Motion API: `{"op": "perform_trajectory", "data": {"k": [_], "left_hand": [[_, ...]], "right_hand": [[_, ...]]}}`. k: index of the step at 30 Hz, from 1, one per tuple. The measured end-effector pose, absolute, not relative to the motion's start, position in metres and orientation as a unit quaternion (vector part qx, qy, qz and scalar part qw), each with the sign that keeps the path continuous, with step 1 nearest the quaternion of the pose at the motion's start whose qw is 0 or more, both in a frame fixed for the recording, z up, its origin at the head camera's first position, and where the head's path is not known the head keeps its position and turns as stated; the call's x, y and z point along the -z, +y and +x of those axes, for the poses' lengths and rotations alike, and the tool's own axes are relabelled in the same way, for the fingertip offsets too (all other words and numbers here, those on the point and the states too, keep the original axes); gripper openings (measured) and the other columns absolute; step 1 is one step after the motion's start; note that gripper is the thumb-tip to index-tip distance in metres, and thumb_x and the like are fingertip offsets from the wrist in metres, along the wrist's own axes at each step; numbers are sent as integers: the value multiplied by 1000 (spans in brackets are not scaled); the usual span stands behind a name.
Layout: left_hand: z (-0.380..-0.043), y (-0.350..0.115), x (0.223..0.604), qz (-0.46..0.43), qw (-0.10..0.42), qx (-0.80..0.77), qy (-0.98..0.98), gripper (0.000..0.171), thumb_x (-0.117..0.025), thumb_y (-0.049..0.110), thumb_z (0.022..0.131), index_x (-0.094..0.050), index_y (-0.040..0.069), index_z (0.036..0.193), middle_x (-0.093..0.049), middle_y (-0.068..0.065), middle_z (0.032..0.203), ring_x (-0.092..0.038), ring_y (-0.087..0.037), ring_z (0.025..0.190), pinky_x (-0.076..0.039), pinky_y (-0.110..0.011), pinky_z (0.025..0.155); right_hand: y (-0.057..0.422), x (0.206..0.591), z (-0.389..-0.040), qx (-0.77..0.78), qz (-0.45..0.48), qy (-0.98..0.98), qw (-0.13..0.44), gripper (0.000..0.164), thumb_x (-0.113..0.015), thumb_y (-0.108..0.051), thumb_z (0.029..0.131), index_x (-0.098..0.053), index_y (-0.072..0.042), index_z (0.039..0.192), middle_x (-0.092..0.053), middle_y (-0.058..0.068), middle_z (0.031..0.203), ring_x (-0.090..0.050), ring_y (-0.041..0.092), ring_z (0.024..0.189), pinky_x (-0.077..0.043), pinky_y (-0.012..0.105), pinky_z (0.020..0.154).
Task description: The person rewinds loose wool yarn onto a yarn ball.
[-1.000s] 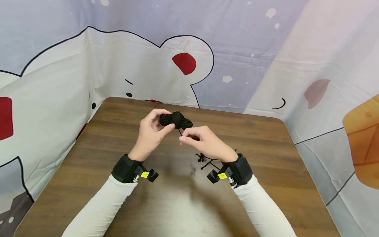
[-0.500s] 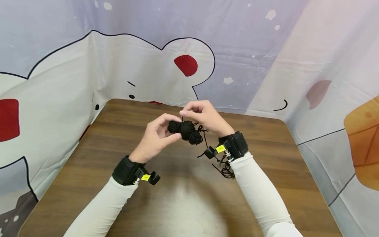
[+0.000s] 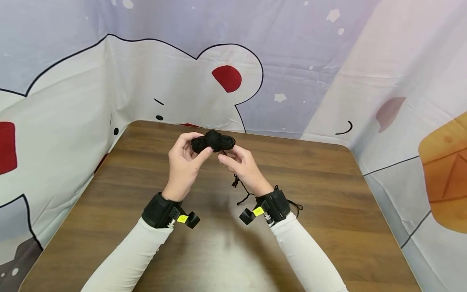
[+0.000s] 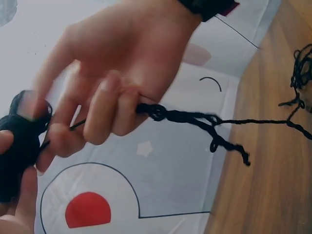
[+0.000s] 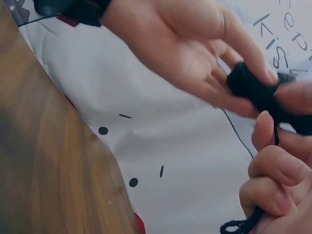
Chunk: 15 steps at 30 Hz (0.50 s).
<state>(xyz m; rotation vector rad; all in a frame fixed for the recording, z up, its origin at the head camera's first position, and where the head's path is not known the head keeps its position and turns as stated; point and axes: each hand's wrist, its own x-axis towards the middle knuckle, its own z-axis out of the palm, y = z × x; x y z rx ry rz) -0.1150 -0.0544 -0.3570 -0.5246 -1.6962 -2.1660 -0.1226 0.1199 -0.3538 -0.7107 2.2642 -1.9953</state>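
Note:
A bundle of black yarn (image 3: pixel 213 140), wound round its middle into a bow-tie shape, is held above the table between the thumb and fingers of my left hand (image 3: pixel 183 164). My right hand (image 3: pixel 245 168) is close against the bundle's right end. In the left wrist view its curled fingers grip a strand of the yarn, and a knotted yarn tail (image 4: pixel 180 117) trails out of the palm. The right wrist view shows the taut strand (image 5: pixel 276 134) running from the bundle into those fingers. The thumb is blurred in both wrist views.
Loose yarn (image 3: pixel 296 206) hangs or lies by the right wrist; I cannot tell which. Each wrist wears a black strap with a small camera (image 3: pixel 192 220). The wooden table (image 3: pixel 146 182) has a printed cloth backdrop (image 3: pixel 292 52) behind and beside it.
My right hand rose over the bundle's far side with the strand, then came back down to its near right. The left hand dipped and tilted the bundle, then raised it level again.

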Motion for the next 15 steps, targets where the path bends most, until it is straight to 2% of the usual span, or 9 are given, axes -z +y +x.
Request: {"op": "perform_trajectory", "data": {"k": [2,5,7,9,12,15], "left_hand": [[-115,-53,358,-188,173,758,-601,41,-70,-6,83,-53,-3,120,-57,-4,114,-58,-17,106,-52,-19,88],[-113,-52,359,-205,164,748,-610,44,-71,-5,82,-50,-7,121,-56,-5,115,-58,-16,106,-53,-20,87],[-112,-52,358,-217,150,743,-616,43,-71,-4,83,-50,-7,121,-56,-8,117,-59,-16,106,-53,-20,88],[-110,-55,357,-226,136,738,-621,41,-69,-2,85,-51,-4,122,-55,-10,120,-59,-17,108,-52,-21,90],[-110,-62,352,-241,109,727,-633,39,-65,3,90,-51,1,127,-55,-12,127,-58,-19,112,-51,-24,94],[-111,-68,346,-266,74,707,-651,44,-65,6,91,-50,7,133,-55,-9,132,-57,-20,117,-48,-27,101]], "right_hand": [[118,353,-120,643,-213,736,10,26,-57,-19,96,-60,-3,116,-52,-2,79,-36,7,56,-32,20,52],[117,351,-121,646,-189,739,-9,25,-59,-26,96,-62,-7,112,-41,-6,63,-32,7,53,-29,21,50],[119,350,-122,655,-185,732,-13,25,-60,-28,95,-62,-7,108,-32,-8,58,-29,8,51,-27,22,50],[123,347,-122,661,-192,726,-8,25,-60,-28,95,-63,-7,109,-31,-9,58,-27,8,51,-25,22,50],[132,342,-123,643,-216,735,10,29,-60,-28,94,-64,-6,111,-42,-8,65,-34,7,55,-29,22,53],[139,336,-125,600,-251,759,33,31,-62,-27,93,-66,-5,113,-62,-3,84,-53,7,68,-46,22,64]]}}
